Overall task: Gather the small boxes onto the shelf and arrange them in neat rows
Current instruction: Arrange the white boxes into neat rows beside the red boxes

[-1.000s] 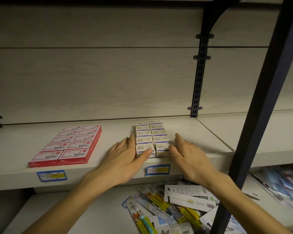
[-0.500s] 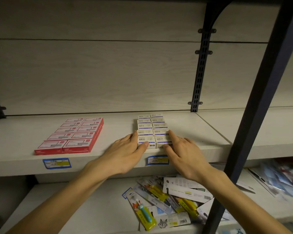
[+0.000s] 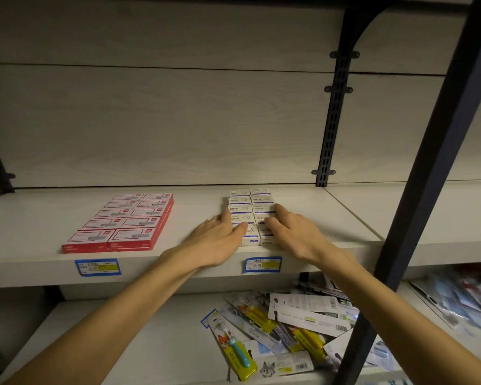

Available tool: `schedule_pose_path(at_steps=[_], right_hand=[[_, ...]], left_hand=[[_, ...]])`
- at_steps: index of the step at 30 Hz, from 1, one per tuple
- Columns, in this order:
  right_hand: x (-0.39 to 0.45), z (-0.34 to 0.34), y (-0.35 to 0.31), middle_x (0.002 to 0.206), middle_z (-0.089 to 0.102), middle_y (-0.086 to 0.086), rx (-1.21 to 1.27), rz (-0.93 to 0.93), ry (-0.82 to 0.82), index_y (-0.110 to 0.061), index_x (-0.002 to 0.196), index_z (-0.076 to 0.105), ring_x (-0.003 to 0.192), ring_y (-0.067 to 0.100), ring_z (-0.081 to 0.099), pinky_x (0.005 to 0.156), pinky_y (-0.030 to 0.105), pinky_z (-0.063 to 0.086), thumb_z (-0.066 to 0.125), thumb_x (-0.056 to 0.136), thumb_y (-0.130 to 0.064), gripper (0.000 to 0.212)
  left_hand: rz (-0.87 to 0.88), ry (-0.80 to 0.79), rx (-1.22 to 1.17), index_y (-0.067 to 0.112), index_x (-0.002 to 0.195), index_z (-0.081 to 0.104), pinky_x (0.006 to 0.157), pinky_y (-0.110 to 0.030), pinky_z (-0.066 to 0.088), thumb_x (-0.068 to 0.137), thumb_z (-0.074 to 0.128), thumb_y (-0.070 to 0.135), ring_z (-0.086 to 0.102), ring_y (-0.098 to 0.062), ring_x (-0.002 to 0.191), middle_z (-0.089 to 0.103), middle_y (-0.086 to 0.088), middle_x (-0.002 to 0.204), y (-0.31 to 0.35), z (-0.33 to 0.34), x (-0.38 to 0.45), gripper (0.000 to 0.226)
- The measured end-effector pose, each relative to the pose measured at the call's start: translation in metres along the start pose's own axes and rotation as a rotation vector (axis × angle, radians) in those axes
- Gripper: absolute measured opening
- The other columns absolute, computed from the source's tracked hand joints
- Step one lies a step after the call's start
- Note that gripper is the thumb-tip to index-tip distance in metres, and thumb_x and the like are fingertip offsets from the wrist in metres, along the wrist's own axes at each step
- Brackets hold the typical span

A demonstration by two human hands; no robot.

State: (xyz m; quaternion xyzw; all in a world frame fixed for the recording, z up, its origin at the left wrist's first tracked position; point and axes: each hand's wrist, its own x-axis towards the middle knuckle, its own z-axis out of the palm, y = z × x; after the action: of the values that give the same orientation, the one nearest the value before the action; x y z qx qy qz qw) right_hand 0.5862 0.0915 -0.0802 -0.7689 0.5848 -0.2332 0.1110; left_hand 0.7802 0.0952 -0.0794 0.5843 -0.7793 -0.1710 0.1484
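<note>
No legible text on boxes (image 3: 247, 207), price labels (image 3: 263, 264) or packets (image 3: 307, 315).

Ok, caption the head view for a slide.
Left hand and right hand press a double row of white boxes together on the shelf, beside red boxes.

The shelf (image 3: 178, 262) lies bare between the red boxes (image 3: 122, 222) and the white boxes (image 3: 250, 212), a lane running from front edge to back wall. Right of the white boxes the shelf is bare to its right end. Above both blocks the room is open up to the next board. The left hand (image 3: 215, 238) and right hand (image 3: 295, 234) flank the white boxes, closing both sides at the front. A dark slanted post (image 3: 417, 190) crosses before the right end, and a slotted upright (image 3: 329, 126) stands at the back wall.
</note>
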Motion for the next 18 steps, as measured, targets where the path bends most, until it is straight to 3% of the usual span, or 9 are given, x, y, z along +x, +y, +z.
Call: schedule_pose_path(at_steps=[3, 6, 8, 12, 15, 18], right_hand=[[0.003, 0.0, -0.001, 0.108, 0.066, 0.001, -0.002, 0.008, -0.008, -0.02, 0.108, 0.047, 0.085, 0.02, 0.06, 0.068, 0.033, 0.041, 0.031, 0.102, -0.045, 0.03], [0.008, -0.005, -0.003, 0.11, 0.065, 0.007, 0.054, 0.019, 0.012, -0.015, 0.106, 0.053, 0.09, 0.023, 0.059, 0.075, 0.04, 0.048, 0.03, 0.103, -0.042, 0.035], [0.016, -0.011, -0.005, 0.124, 0.061, 0.013, 0.046, 0.034, 0.07, -0.008, 0.122, 0.054, 0.105, 0.028, 0.058, 0.09, 0.041, 0.049, 0.031, 0.104, -0.04, 0.043], [0.057, -0.025, -0.005, 0.156, 0.036, 0.016, 0.075, 0.027, 0.028, -0.004, 0.152, 0.03, 0.141, 0.029, 0.036, 0.111, 0.036, 0.031, 0.036, 0.104, -0.032, 0.056], [0.088, -0.026, -0.001, 0.16, 0.03, 0.011, 0.166, 0.07, -0.06, -0.008, 0.155, 0.027, 0.145, 0.028, 0.032, 0.116, 0.037, 0.028, 0.038, 0.103, -0.028, 0.057], [0.112, -0.018, 0.005, 0.156, 0.039, 0.009, 0.179, 0.134, -0.139, -0.011, 0.152, 0.034, 0.14, 0.028, 0.039, 0.115, 0.037, 0.031, 0.037, 0.104, -0.028, 0.051]], left_hand=[[-0.028, -0.027, 0.02, 0.034, 0.161, 0.006, 0.11, -0.037, 0.036, 0.105, 0.021, 0.057, 0.045, -0.021, 0.138, 0.038, 0.003, 0.159, 0.0, -0.003, 0.003, 0.062], [-0.052, -0.032, 0.039, 0.034, 0.159, 0.014, 0.096, -0.036, 0.046, 0.102, 0.019, 0.065, 0.058, -0.021, 0.119, 0.056, 0.004, 0.142, 0.001, -0.012, 0.005, 0.066], [-0.081, 0.038, 0.078, 0.026, 0.157, 0.02, 0.092, -0.037, 0.049, 0.101, 0.021, 0.066, 0.06, -0.023, 0.113, 0.059, -0.002, 0.134, 0.002, -0.02, 0.01, 0.068], [-0.157, 0.036, 0.07, 0.018, 0.16, 0.012, 0.111, -0.043, 0.036, 0.104, 0.023, 0.06, 0.04, -0.033, 0.143, 0.037, -0.008, 0.16, 0.002, -0.039, 0.051, 0.071], [-0.13, -0.019, 0.066, 0.019, 0.162, 0.008, 0.12, -0.039, 0.024, 0.107, 0.025, 0.049, 0.024, -0.029, 0.152, 0.019, -0.004, 0.167, -0.004, -0.045, 0.08, 0.065], [-0.038, -0.113, 0.069, 0.019, 0.162, 0.01, 0.124, -0.033, 0.01, 0.109, 0.026, 0.043, 0.011, -0.019, 0.156, 0.008, 0.0, 0.17, -0.011, -0.04, 0.094, 0.061]])
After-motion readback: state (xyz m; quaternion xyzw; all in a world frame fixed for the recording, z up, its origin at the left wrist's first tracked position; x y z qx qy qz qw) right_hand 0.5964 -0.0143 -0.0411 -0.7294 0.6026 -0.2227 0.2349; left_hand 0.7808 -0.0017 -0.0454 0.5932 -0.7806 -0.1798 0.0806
